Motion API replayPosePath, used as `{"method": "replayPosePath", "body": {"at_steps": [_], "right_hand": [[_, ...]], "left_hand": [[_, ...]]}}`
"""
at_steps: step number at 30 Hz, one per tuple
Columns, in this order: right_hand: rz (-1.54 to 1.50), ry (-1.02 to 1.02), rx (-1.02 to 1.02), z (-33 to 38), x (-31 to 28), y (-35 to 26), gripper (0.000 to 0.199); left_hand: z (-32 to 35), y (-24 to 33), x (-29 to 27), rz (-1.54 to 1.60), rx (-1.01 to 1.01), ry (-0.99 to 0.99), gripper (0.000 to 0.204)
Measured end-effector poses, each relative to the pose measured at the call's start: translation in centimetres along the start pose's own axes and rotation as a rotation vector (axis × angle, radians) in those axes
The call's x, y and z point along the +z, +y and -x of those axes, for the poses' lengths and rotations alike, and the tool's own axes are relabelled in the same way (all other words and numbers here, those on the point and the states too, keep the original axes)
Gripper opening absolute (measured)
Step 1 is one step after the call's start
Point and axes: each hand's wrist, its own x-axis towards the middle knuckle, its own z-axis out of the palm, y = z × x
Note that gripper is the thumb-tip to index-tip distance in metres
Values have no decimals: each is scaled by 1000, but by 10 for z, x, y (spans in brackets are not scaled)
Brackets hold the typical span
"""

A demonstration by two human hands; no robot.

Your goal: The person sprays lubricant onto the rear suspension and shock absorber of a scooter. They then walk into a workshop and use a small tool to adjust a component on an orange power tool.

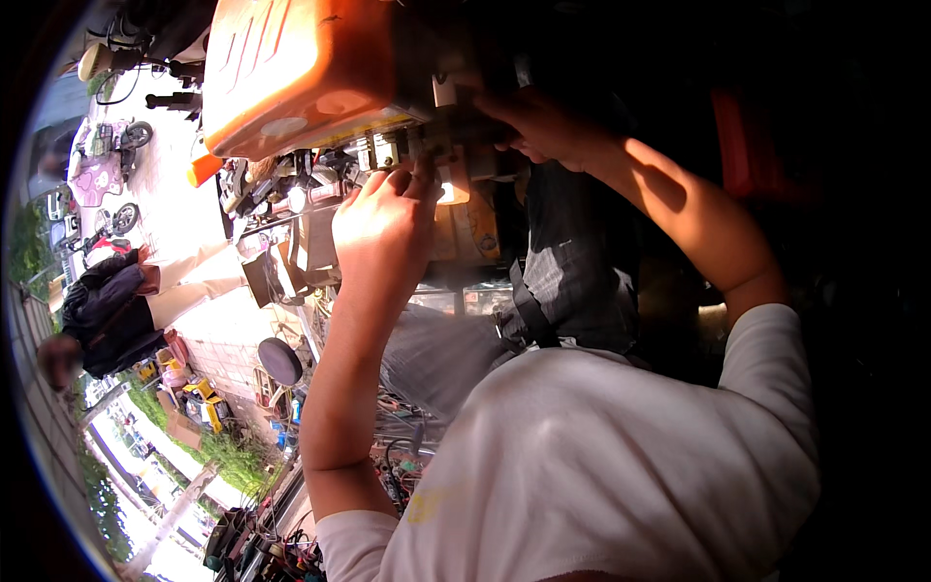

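A bench machine with a glossy orange housing [301, 82] stands in front of me, its metal parts showing under the lower edge. Against those parts my left hand [386, 209] has its fingers curled in, and whatever the tips grip is too small or hidden to name. My right hand [555, 126] reaches in from the right at the machine's shadowed side. Darkness covers most of its fingers, so I cannot see whether they hold anything. Just beyond the left fingertips, small metal fittings [386, 150] catch the sunlight.
Cluttered small parts [262, 184] lie left of the machine. A round black disc [280, 361] is lower down. Outside on the left, a person in dark clothing [112, 310] stands on the paving near a parked scooter [102, 165]. Tangled wires [276, 553] lie at the lower left.
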Motion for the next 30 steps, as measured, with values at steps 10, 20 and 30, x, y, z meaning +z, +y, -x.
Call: {"method": "replayPosePath", "body": {"at_steps": [10, 20, 30], "right_hand": [[282, 156, -326, 3, -4, 12, 49], [1354, 502, -1202, 5, -11, 23, 51], [992, 408, -857, 18, 0, 17, 47]], "left_hand": [[13, 8, 5, -10, -62, 42, 36], [22, 16, 12, 36, -96, 97, 41], [23, 16, 7, 151, -136, 116, 36]]}}
